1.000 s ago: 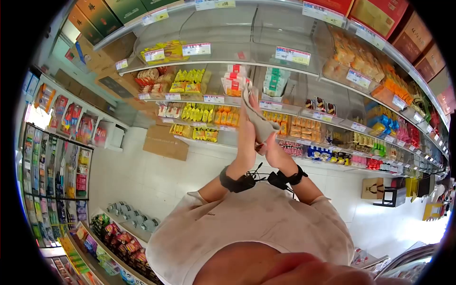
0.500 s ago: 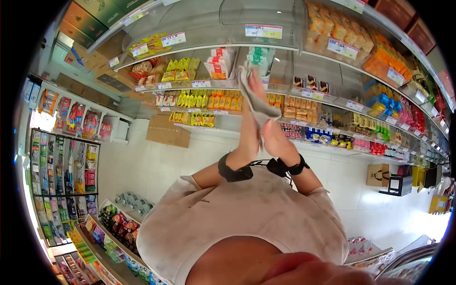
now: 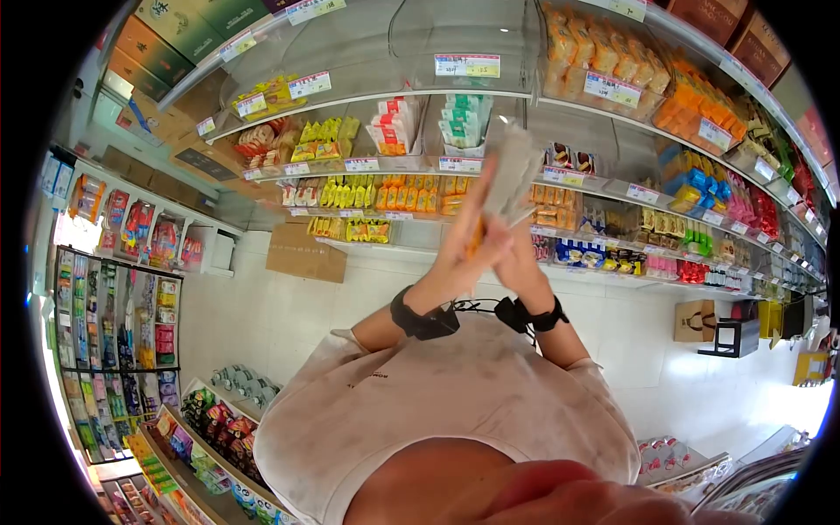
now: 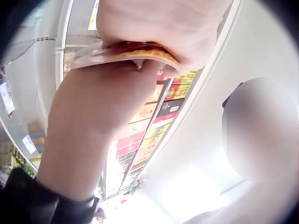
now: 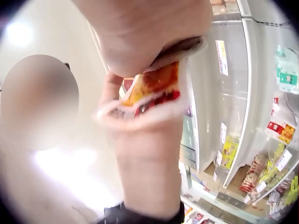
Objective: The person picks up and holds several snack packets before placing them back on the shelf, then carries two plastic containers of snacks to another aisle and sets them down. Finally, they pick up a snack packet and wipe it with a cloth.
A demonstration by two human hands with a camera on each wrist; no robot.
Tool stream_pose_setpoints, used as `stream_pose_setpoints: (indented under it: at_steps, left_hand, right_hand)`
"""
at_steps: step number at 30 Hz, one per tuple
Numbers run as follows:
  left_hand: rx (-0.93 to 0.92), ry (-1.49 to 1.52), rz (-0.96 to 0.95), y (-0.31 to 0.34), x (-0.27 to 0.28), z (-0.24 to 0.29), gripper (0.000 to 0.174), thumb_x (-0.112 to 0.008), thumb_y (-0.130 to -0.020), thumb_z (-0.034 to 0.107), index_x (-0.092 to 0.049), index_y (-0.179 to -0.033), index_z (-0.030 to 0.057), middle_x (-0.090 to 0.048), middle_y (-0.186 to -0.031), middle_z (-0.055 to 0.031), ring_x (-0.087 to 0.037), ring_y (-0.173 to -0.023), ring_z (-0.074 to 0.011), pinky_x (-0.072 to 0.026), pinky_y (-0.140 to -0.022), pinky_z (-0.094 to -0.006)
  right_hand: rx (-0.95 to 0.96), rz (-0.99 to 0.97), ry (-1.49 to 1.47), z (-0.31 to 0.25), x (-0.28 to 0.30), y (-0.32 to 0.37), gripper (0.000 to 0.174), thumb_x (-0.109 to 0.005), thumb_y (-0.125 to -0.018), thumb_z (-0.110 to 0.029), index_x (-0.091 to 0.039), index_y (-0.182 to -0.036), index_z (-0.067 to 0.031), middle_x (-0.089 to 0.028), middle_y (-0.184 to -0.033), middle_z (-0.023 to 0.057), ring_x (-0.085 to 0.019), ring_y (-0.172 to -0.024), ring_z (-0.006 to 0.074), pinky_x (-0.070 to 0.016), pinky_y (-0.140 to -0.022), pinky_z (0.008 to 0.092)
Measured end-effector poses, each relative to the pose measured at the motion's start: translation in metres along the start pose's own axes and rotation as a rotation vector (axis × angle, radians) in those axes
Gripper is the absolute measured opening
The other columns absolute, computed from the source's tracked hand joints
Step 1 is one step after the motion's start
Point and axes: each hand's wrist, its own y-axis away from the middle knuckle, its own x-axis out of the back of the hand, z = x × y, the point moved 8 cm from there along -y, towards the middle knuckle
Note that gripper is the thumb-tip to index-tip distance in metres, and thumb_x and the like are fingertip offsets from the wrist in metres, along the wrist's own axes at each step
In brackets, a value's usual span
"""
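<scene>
A flat snack packet [image 3: 516,171], pale grey-white outside, lies between my two hands in the head view and is blurred there. My left hand [image 3: 444,273] presses it from the left, with long fingers reaching up along it. My right hand [image 3: 523,262] presses from the right, largely overlapped by the packet. A thumb crosses the packet's near end. In the left wrist view the packet [image 4: 126,57] shows as a bent, pale edge with orange between the palms. In the right wrist view the packet [image 5: 159,84] shows orange and red print and a white margin.
Past the hands stand shelves with red-and-white packets [image 3: 395,125], green-and-white packets [image 3: 464,120] and yellow packets [image 3: 322,140]. A cardboard box [image 3: 304,251] lies on the floor. A rack [image 3: 118,341] is at the left and a black stool [image 3: 733,337] at the right.
The packet and fingers have swung from leaning left to leaning right. More of its pale outside faces the head camera. A thumb has come across its near end.
</scene>
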Motion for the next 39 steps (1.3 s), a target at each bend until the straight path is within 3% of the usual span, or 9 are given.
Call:
stream_pose_setpoints:
  at_steps: [2, 6, 11, 20, 26, 30, 35, 37, 39]
  left_hand:
    - [0.047, -0.042, -0.126, 0.013, -0.016, -0.013, 0.072, -0.056, -0.097, 0.008, -0.017, -0.158, 0.0035, -0.025, -0.159, -0.0136, -0.028, -0.146, -0.0240, -0.0214, -0.118, -0.0359]
    - [0.033, -0.209, -0.082, 0.002, 0.009, -0.015, 0.044, -0.056, -0.096, 0.005, -0.049, -0.140, 0.0004, -0.046, -0.143, -0.0156, -0.043, -0.134, -0.0261, -0.0344, -0.110, -0.0360]
    - [0.261, -0.180, 0.155, 0.009, 0.044, -0.050, 0.025, -0.071, -0.091, 0.012, -0.064, -0.110, -0.0021, -0.068, -0.093, -0.0048, -0.064, -0.084, -0.0081, -0.0510, -0.075, -0.0243]
    - [0.304, -0.143, 0.283, 0.011, 0.091, -0.047, 0.016, -0.071, -0.090, 0.005, -0.066, -0.103, -0.0033, -0.071, -0.095, -0.0051, -0.065, -0.082, -0.0053, -0.0504, -0.069, -0.0203]
    - [0.261, -0.079, 0.278, 0.001, 0.125, -0.050, 0.019, -0.070, -0.091, 0.004, -0.065, -0.107, -0.0044, -0.072, -0.097, -0.0069, -0.066, -0.086, -0.0066, -0.0511, -0.070, -0.0204]
    - [0.247, -0.182, 0.226, 0.008, 0.148, -0.055, 0.027, -0.073, -0.089, 0.003, -0.061, -0.112, -0.0038, -0.071, -0.098, -0.0070, -0.066, -0.087, -0.0075, -0.0529, -0.071, -0.0211]
    - [-0.015, -0.536, 0.269, 0.028, 0.192, -0.021, 0.049, -0.066, -0.096, 0.013, -0.045, -0.139, 0.0022, -0.056, -0.128, -0.0084, -0.055, -0.116, -0.0134, -0.0488, -0.099, -0.0344]
    - [0.097, -0.075, 0.180, 0.030, 0.188, -0.018, 0.049, -0.054, -0.103, 0.024, -0.039, -0.145, 0.0032, -0.055, -0.130, -0.0068, -0.054, -0.117, -0.0139, -0.0458, -0.102, -0.0339]
    - [0.332, 0.306, 0.107, 0.046, 0.190, -0.033, 0.056, -0.032, -0.109, 0.039, -0.031, -0.151, 0.0019, -0.051, -0.134, -0.0044, -0.052, -0.118, -0.0135, -0.0422, -0.105, -0.0337]
  right_hand:
    - [-0.089, 0.190, -0.236, 0.008, 0.026, -0.005, 0.057, -0.042, -0.106, -0.030, -0.029, -0.150, 0.0028, -0.034, -0.153, 0.0158, -0.041, -0.136, 0.0290, -0.0325, -0.112, 0.0390]
    - [-0.426, 0.315, -0.814, 0.024, 0.038, -0.003, 0.047, -0.056, -0.102, -0.025, -0.045, -0.140, 0.0003, -0.055, -0.135, 0.0071, -0.053, -0.121, 0.0142, -0.0428, -0.100, 0.0299]
    - [-0.405, 0.309, -0.878, 0.035, 0.046, -0.008, 0.040, -0.067, -0.094, -0.011, -0.054, -0.131, 0.0003, -0.065, -0.119, 0.0062, -0.063, -0.107, 0.0146, -0.0496, -0.091, 0.0278]
    - [-0.268, 0.745, -0.860, 0.042, 0.101, -0.018, 0.044, -0.062, -0.098, -0.023, -0.050, -0.135, -0.0013, -0.060, -0.129, 0.0076, -0.060, -0.115, 0.0174, -0.0511, -0.092, 0.0314]
    - [-0.568, 0.433, -0.918, 0.055, -0.022, -0.008, 0.042, -0.058, -0.101, -0.032, -0.053, -0.132, -0.0036, -0.061, -0.121, 0.0024, -0.056, -0.109, 0.0099, -0.0461, -0.088, 0.0251]
    - [-0.421, 0.317, -0.372, 0.045, -0.059, -0.024, 0.042, -0.062, -0.099, -0.021, -0.052, -0.135, -0.0020, -0.059, -0.130, 0.0039, -0.053, -0.117, 0.0106, -0.0426, -0.097, 0.0271]
    - [-0.325, 0.445, -0.185, 0.028, -0.077, -0.053, 0.030, -0.061, -0.098, -0.014, -0.058, -0.124, -0.0001, -0.064, -0.115, 0.0008, -0.056, -0.103, 0.0068, -0.0458, -0.088, 0.0253]
    - [-0.283, 0.371, -0.016, 0.021, -0.104, -0.055, 0.033, -0.055, -0.098, -0.012, -0.057, -0.128, 0.0023, -0.067, -0.114, 0.0109, -0.064, -0.099, 0.0170, -0.0510, -0.085, 0.0315]
    - [-0.004, 0.127, 0.558, -0.018, -0.158, -0.062, 0.047, -0.054, -0.095, -0.011, -0.047, -0.140, 0.0014, -0.051, -0.138, 0.0167, -0.049, -0.125, 0.0290, -0.0377, -0.103, 0.0411]
